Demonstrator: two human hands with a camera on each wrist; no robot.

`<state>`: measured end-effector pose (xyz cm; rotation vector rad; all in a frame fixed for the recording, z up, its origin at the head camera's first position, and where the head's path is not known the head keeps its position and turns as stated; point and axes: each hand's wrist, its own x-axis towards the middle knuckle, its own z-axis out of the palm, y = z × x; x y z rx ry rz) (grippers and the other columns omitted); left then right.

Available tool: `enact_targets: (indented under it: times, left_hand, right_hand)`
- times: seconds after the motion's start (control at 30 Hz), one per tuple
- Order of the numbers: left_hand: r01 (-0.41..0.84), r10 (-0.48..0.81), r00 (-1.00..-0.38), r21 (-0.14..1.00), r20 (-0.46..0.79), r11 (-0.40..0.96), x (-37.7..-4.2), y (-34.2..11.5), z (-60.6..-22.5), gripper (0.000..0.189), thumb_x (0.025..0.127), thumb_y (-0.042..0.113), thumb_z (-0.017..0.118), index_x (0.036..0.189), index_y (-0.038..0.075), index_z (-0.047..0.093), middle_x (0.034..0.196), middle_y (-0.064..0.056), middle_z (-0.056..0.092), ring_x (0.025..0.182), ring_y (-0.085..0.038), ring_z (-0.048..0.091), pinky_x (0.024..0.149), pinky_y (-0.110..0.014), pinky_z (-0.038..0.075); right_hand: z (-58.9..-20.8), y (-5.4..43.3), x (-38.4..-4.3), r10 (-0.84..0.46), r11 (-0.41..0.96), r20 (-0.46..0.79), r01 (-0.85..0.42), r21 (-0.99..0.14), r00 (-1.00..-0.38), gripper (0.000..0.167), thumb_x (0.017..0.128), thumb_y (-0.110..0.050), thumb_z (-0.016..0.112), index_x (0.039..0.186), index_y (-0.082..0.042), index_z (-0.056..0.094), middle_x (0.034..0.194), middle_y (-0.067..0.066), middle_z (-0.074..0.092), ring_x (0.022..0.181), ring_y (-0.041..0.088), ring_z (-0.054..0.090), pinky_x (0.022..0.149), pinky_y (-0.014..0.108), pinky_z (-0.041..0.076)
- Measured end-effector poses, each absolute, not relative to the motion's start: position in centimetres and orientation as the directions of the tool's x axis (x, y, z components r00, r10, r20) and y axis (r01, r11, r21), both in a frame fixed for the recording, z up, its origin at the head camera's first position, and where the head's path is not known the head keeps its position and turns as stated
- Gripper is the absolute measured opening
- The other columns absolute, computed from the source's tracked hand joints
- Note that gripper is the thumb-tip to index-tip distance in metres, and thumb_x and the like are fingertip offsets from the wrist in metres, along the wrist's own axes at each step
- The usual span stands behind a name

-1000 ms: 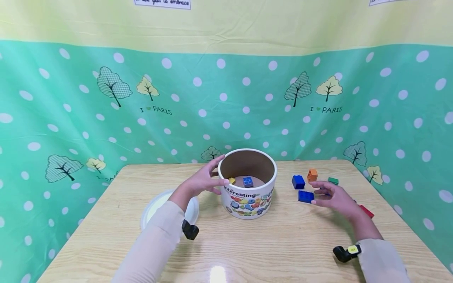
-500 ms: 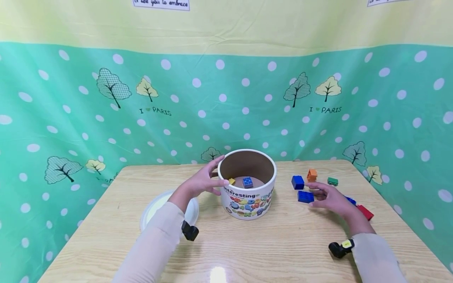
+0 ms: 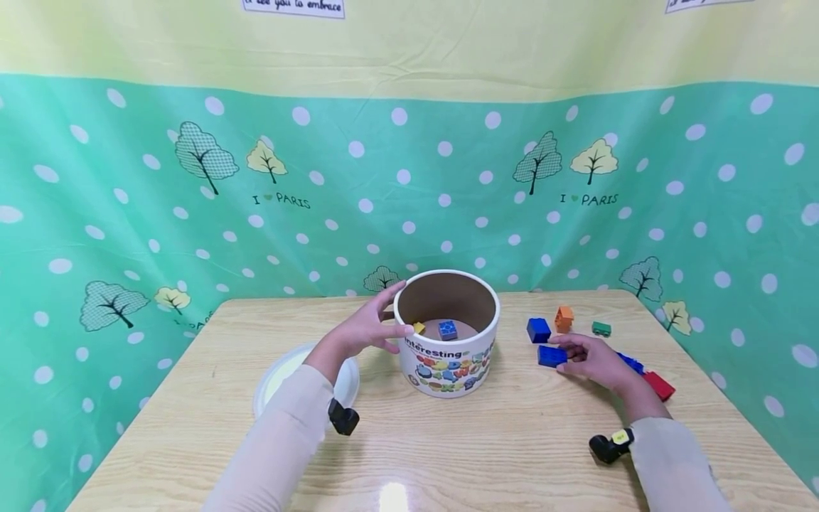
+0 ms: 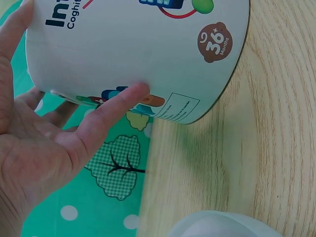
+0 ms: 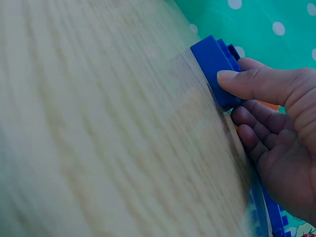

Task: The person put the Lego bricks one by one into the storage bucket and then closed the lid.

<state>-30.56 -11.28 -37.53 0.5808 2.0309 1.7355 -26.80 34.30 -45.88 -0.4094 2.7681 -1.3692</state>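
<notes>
A white round bucket (image 3: 441, 380) with a printed side stands mid-table. Its floor carries a light-blue block (image 3: 448, 329) and a small yellow piece (image 3: 419, 327). My left hand (image 3: 365, 327) rests against the bucket's left side, fingers spread and fairly straight, one fingertip touching the printed wall in the left wrist view. On the right, my right hand (image 3: 591, 359) pinches a dark blue block (image 5: 216, 69) between thumb and finger, with the other fingers curled below it. The block sits close over the table in the head view.
Just behind the pinched block lies another blue block (image 3: 539, 330), with an orange piece (image 3: 564, 319) and a small green piece (image 3: 601, 328) nearby. A red block (image 3: 659, 386) and a blue piece (image 3: 632, 363) lie beyond the right wrist. A white lid (image 3: 269, 380) lies beneath the left forearm.
My right hand has moved left and taken a pinch on the blue block, uncovering the green and blue pieces behind it. The left hand and the bucket stay put.
</notes>
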Motion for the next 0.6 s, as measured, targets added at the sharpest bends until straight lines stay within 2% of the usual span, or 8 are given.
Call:
enact_targets:
  times: [0.13, 0.37, 0.6]
  left_hand:
    - [0.053, 0.555, -0.831, 0.989, -0.035, 0.14, -30.6, -11.3, -37.5, 0.099, 0.08, 0.025, 0.082, 0.156, 0.03, 0.018, 0.159, -0.016, 0.018, 0.141, -0.045, 0.024, 0.078, -0.053, 0.057]
    - [0.049, 0.55, -0.834, 0.988, -0.041, 0.148, -30.6, -11.4, -37.5, 0.098, 0.08, 0.024, 0.082, 0.155, 0.032, 0.019, 0.159, -0.016, 0.019, 0.141, -0.044, 0.024, 0.078, -0.053, 0.057]
    - [0.051, 0.553, -0.833, 0.988, -0.038, 0.145, -30.7, -11.3, -37.7, 0.098, 0.081, 0.023, 0.081, 0.156, 0.032, 0.019, 0.159, -0.015, 0.018, 0.14, -0.046, 0.025, 0.078, -0.053, 0.057]
  right_hand:
    - [-45.8, 34.1, -26.7, -0.232, 0.606, 0.092, -0.218, -0.765, -0.968, 0.05, 0.085, -0.008, 0.075, 0.131, 0.0, 0.059, 0.121, 0.02, 0.058, 0.098, 0.025, 0.054, 0.075, 0.026, 0.05]
    - [-45.6, 33.6, -26.4, -0.219, 0.629, 0.092, -0.213, -0.747, -0.971, 0.048, 0.085, -0.011, 0.076, 0.129, 0.0, 0.061, 0.125, 0.021, 0.058, 0.09, 0.022, 0.053, 0.069, 0.026, 0.049]
    - [-45.4, 32.9, -25.9, -0.202, 0.625, 0.086, -0.196, -0.755, -0.976, 0.045, 0.084, -0.012, 0.076, 0.127, -0.005, 0.065, 0.118, 0.016, 0.058, 0.087, 0.023, 0.051, 0.067, 0.027, 0.049]
